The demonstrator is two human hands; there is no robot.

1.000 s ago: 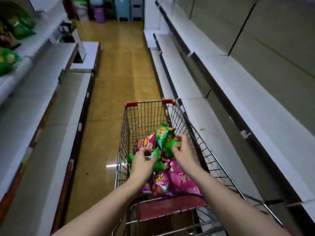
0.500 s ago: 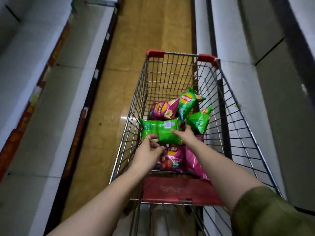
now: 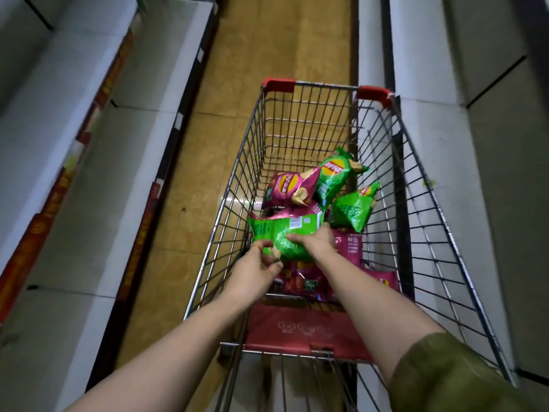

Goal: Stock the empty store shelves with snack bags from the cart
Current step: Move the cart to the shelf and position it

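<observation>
Both my hands, left hand [image 3: 258,264] and right hand [image 3: 317,239], pinch the green bag [image 3: 285,233] in the cart [image 3: 439,203]; best lift level, clearing the left wire wall.

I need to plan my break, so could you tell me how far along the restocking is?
Nothing looks stocked yet: the shelves in view are bare. Both hands, left hand and right hand, hold one green bag inside the cart. Several pink and green bags remain there.
</observation>
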